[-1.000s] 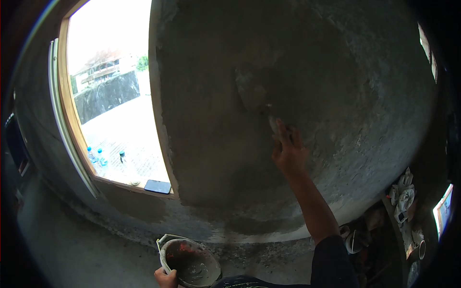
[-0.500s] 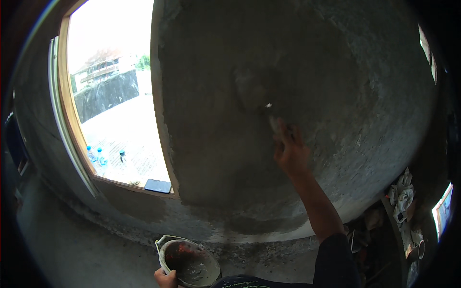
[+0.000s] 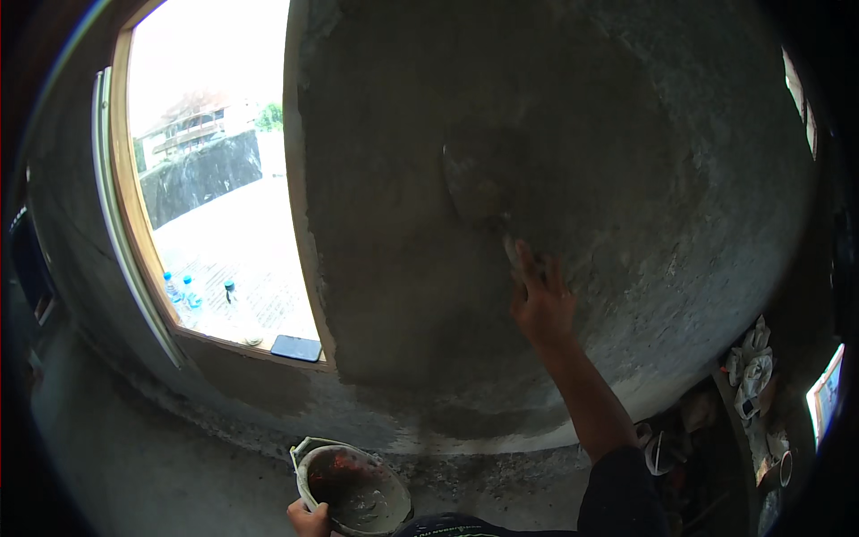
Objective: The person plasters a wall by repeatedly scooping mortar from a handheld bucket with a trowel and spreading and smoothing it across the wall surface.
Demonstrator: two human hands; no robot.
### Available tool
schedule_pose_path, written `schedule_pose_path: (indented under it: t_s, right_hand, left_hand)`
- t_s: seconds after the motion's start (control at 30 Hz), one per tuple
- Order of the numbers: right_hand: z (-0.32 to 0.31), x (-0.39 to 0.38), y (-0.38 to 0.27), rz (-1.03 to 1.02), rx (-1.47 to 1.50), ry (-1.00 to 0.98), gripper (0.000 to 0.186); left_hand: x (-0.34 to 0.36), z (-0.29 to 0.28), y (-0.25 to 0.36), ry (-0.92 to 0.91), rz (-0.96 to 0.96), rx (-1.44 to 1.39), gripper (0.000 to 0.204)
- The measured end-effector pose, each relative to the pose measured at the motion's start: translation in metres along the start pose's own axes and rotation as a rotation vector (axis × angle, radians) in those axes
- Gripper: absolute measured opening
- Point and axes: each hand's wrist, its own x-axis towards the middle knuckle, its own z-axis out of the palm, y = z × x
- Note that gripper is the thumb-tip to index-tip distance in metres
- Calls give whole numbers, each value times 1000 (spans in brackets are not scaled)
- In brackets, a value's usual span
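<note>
Against the dark grey plastered wall [image 3: 394, 134] lies a trowel blade [image 3: 479, 179], dull grey and hard to tell from the plaster. My right hand [image 3: 544, 300] is closed on its handle, with my forearm rising from the lower right. At the bottom, my left hand [image 3: 309, 517] grips the rim of a bucket [image 3: 376, 497] holding some wet grey mix, with a reddish patch inside.
A bright window opening [image 3: 125, 134] is on the left. On its sill are blue-capped bottles [image 3: 188, 292] and a dark phone-like object [image 3: 296, 347]. Bags [image 3: 753, 376] and dim clutter lie along the right side. Rough concrete floor [image 3: 179, 465] runs below the wall.
My right hand and the trowel have shifted slightly down the wall. My left hand and the bucket have stayed in place.
</note>
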Motion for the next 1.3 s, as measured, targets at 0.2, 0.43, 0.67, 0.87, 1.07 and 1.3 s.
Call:
schedule_pose_path:
  t_s: [0.2,0.43,0.67,0.87,1.07,1.3]
  right_hand:
    - [-17,-42,-15,21,132,-66,58]
    - [-3,4,23,117,179,204,52]
    - [10,-42,10,-55,224,-50,57]
    - [16,9,21,-16,291,161,63]
    - [11,4,7,-46,178,-24,63]
    - [5,30,16,-53,225,147,58]
  left_hand:
    - [-2,-4,-17,48,13,-41,11]
    - [3,-4,-28,46,36,5,11]
    - [-2,-2,-25,75,16,23,12]
    - [-1,2,-19,59,20,2,13]
    - [-1,3,-24,34,28,-12,12]
    - [-7,1,-20,50,4,39,11]
